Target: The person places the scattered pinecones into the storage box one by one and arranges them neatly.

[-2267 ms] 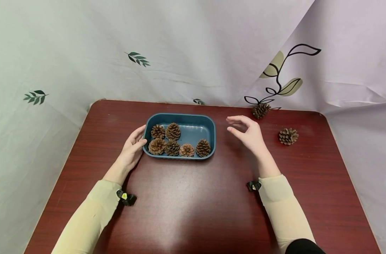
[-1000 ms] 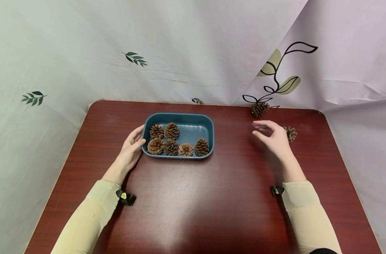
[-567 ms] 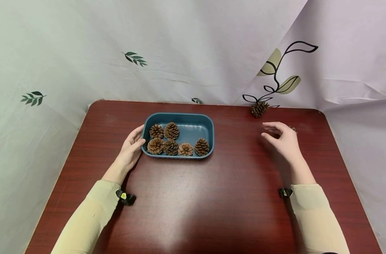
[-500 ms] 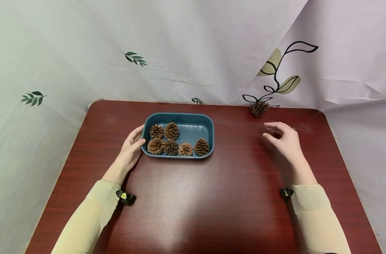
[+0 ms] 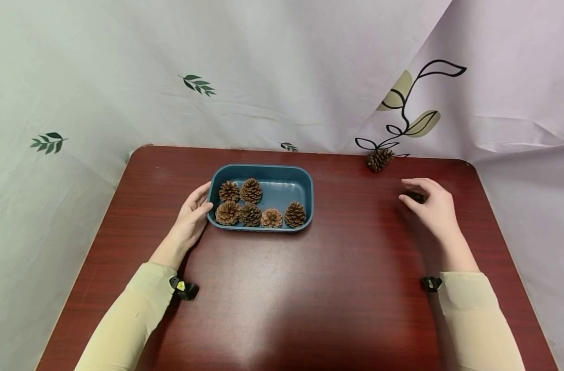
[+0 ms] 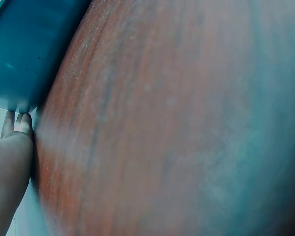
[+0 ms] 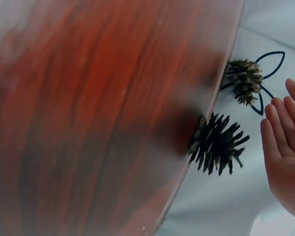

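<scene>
A blue rectangular container holds several brown pine cones, mostly along its near and left sides. My left hand holds its left end, thumb at the rim and fingers along the outer wall. In the left wrist view, straight fingertips meet the container's edge. My right hand is over a pine cone at the table's right, fingers and thumb spread apart. Only a dark bit of that cone shows between them in the head view. The right wrist view has the hand apart from the cone.
A second loose pine cone lies by the far table edge, left of and beyond the right hand. Dark red wood makes up the tabletop. A pale cloth with printed leaves hangs behind it.
My right hand has moved from near the container rightward to the right-hand pine cone, which it now mostly covers in the head view. My left hand and the container have stayed put.
</scene>
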`<state>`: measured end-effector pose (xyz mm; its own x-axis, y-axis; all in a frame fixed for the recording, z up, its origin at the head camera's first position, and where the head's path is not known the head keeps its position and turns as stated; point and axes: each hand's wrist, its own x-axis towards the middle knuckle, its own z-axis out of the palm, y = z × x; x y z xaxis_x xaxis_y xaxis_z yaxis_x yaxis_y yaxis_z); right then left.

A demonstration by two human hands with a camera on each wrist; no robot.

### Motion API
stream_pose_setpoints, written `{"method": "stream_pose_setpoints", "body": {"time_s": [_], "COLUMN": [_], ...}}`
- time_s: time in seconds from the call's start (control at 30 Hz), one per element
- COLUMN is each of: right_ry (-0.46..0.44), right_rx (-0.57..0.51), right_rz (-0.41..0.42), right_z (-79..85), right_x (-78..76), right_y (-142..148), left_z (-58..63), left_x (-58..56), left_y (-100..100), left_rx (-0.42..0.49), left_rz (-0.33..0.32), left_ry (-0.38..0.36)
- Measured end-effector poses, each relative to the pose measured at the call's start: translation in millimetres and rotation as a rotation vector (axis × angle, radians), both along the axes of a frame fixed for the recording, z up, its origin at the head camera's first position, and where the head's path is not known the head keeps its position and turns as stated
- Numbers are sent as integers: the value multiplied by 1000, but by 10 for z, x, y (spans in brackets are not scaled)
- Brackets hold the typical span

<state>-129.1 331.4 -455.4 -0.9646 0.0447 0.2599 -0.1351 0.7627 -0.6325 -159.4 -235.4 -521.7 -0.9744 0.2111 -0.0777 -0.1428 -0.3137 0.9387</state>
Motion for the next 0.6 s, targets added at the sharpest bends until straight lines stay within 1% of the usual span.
{"method": "stream_pose_setpoints", "body": {"time_s": [0.27, 0.43, 0.6], "right_ry": [9, 10, 11], "right_rx": [18, 61, 117], "right_rz": [-40, -48, -67], "right_z": [1, -15, -15], "right_x": [34, 36, 41], "right_y": [149, 245, 283], "left_z": [2, 0, -3], "left_x": [-4, -5, -3], "left_y": [6, 6, 5], "left_rx": [2, 2, 3], "left_rz": [4, 3, 4], "left_ry": [0, -2, -2]}}
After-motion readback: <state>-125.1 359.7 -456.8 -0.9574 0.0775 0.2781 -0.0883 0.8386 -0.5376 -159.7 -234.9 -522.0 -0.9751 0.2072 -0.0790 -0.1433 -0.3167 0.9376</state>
